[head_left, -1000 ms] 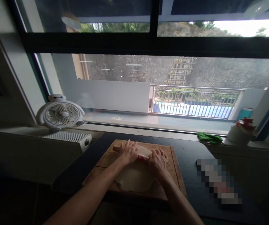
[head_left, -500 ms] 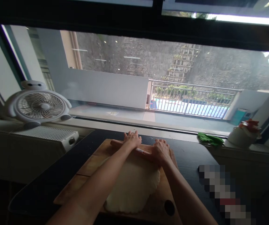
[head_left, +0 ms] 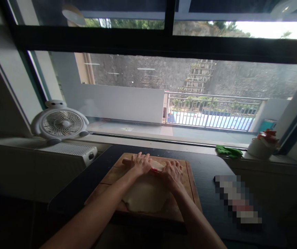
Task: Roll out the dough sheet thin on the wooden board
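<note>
A wide, flat sheet of pale dough lies on a wooden board. Across its far part rests a wooden rolling pin, with a red and white mark showing in the gap between the hands. My left hand bends over the pin's left part, palm down. Over the right part is my right hand, its fingers curled across the pin and covering that end. A strip of dough shows beyond the pin. Both forearms reach forward and hide the dough's sides.
The board sits on a black table. A blurred-out item lies on the right. Along the window are a white fan at left, and a green cloth and pale pot at right.
The rolling pin has come back toward me over the dough, both hands with it, baring dough beyond it. The view has tilted up, and more of the upper window shows.
</note>
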Demonstrator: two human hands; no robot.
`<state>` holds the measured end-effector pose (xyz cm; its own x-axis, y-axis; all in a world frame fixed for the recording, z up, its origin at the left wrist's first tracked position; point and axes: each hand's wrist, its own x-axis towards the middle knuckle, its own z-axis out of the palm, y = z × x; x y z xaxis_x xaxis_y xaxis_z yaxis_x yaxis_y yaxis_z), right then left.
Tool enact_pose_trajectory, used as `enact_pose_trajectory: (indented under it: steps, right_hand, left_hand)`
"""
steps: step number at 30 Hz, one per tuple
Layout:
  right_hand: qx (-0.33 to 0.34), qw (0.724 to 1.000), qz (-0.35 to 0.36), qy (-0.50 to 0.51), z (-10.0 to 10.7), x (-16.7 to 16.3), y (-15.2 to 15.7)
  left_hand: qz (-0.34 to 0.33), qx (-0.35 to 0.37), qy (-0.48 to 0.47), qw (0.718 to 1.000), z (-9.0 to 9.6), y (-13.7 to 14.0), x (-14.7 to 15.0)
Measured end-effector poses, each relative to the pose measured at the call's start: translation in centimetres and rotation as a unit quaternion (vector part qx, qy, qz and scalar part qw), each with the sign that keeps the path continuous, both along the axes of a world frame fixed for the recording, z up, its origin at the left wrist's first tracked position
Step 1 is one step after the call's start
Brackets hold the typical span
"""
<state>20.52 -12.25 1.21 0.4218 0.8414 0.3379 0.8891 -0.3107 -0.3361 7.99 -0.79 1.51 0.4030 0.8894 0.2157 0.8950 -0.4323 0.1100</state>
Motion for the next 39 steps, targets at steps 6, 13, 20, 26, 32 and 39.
enact_pose_trajectory:
  steps: [6, 13, 20, 26, 32, 39]
  right_hand:
    - [0.014, 1.0, -0.003, -0.02, 0.2, -0.4, -0.3]
    - [-0.019, 0.999, -0.011, -0.027, 0.8, 3.1, 4.4]
    - [-0.035, 0.999, -0.023, -0.033, 0.9, 5.6, 8.5]
    - [-0.033, 0.999, -0.019, -0.02, 0.5, 4.9, 7.0]
    - [0.001, 1.0, -0.006, -0.026, 0.2, 1.7, 2.6]
    - [0.019, 0.999, 0.001, -0.045, 0.3, 0.5, 1.5]
  left_hand:
    - [-0.002, 0.024, -0.007, 1.0, 0.0, -0.7, -0.3]
    - [0.008, 0.008, -0.015, 1.0, 0.5, 4.0, 3.1]
    - [0.001, 0.01, -0.021, 1.0, 0.9, 7.5, 5.8]
    - [0.014, 0.003, -0.016, 1.0, 0.9, 6.0, 4.7]
    - [0.004, 0.036, -0.016, 0.999, 0.6, 1.0, 1.1]
    - [-0.056, 0.108, -0.026, 0.992, 0.3, -1.6, -0.9]
